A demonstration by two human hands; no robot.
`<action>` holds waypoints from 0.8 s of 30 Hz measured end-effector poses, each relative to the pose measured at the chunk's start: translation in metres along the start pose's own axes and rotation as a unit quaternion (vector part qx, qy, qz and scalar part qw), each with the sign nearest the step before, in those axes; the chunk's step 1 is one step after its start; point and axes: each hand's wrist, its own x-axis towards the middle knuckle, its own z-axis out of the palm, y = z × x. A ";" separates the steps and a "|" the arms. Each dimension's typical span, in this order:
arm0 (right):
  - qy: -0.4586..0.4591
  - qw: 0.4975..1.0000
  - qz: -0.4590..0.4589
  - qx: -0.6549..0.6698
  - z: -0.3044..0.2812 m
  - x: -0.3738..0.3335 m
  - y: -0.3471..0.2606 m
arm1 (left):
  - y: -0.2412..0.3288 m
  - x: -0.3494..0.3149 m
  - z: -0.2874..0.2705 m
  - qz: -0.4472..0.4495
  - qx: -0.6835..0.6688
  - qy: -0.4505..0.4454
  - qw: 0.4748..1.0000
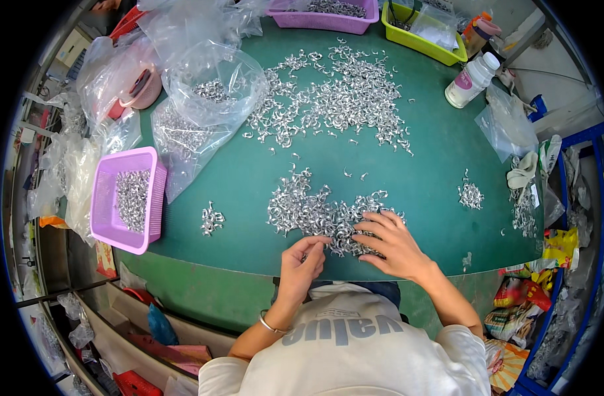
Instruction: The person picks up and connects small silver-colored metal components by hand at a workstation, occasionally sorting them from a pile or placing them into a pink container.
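Note:
A heap of small, curved, silvery metal pieces (298,206) lies near the front edge of the green table (407,178). At the heap's near edge, my left hand (303,263) is closed, with thumb and fingers pinched together. Whatever sits between those fingers is too small to make out. My right hand (395,245) rests over the heap's right part, fingers spread and lying among the pieces. A larger spread of the same metal pieces (348,92) covers the far middle of the table.
A small pile (212,219) lies at the left and another pile (471,195) at the right. On the left stand a purple basket (160,198) and a clear plastic bag (183,142), both holding pieces. A white bottle (472,80) and a yellow-green tray (424,45) stand far right.

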 end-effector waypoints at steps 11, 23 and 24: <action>0.203 0.971 0.109 -0.072 0.006 0.046 0.054 | -0.011 -0.016 0.015 -0.016 0.013 -0.070 0.997; 0.151 0.896 0.221 0.354 0.005 0.010 -0.030 | 0.004 -0.013 0.020 0.204 0.154 0.004 0.967; 0.138 0.887 0.228 0.376 0.004 0.006 -0.035 | 0.006 -0.013 0.021 0.204 0.164 -0.004 0.965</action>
